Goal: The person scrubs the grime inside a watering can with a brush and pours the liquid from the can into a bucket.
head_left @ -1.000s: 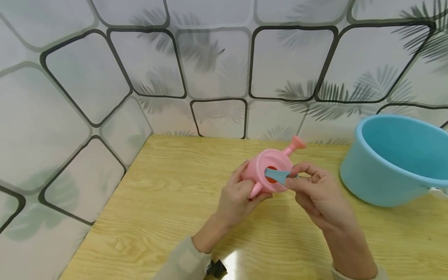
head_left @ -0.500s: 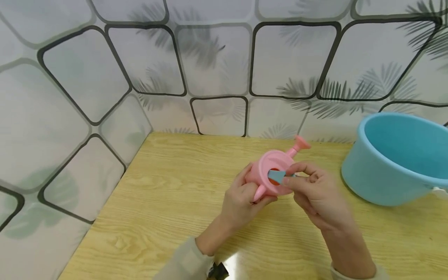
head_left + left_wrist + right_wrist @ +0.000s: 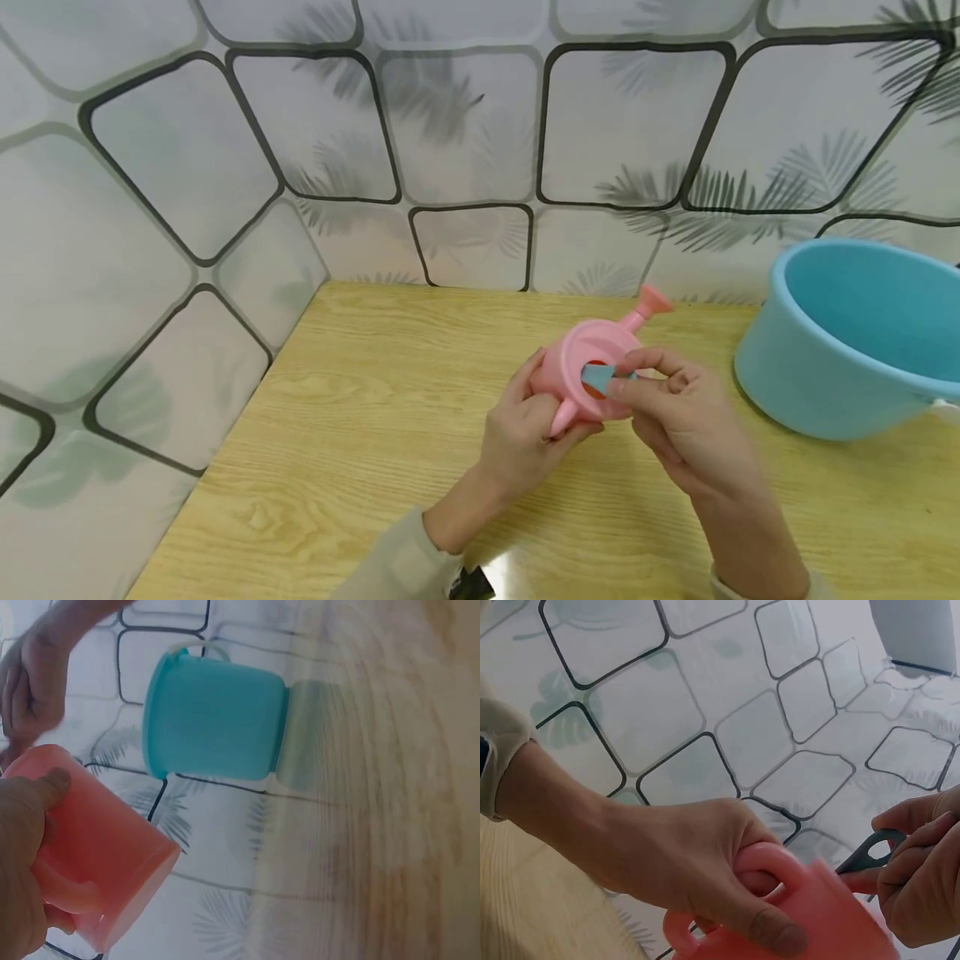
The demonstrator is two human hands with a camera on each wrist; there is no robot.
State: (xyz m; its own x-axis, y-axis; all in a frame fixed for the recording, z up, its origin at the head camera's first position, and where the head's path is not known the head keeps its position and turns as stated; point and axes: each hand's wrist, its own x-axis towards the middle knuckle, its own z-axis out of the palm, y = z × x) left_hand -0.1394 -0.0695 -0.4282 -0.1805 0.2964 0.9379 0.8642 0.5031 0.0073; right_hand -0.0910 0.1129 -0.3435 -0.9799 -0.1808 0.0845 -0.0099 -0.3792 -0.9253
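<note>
In the head view my left hand (image 3: 521, 437) grips a pink watering can (image 3: 551, 367) by its side and handle, its round opening tilted up toward me and its spout pointing up and right. My right hand (image 3: 690, 417) pinches a small blue tool (image 3: 597, 377) whose flat end is in the can's opening. A ring-shaped handle of the blue tool (image 3: 870, 851) shows between the fingers in the right wrist view. The left wrist view has the can (image 3: 105, 847) held off the table, with its base toward the lower right.
A large light-blue bucket (image 3: 825, 367) with a white handle stands on the wooden table (image 3: 337, 400), right of my hands. Behind and to the left rise patterned walls (image 3: 472, 125). A dark object (image 3: 472, 585) lies by the left sleeve.
My left hand and the can have shifted slightly right. Less of the blue tool shows, its flat end now farther into the opening; my right hand has barely moved.
</note>
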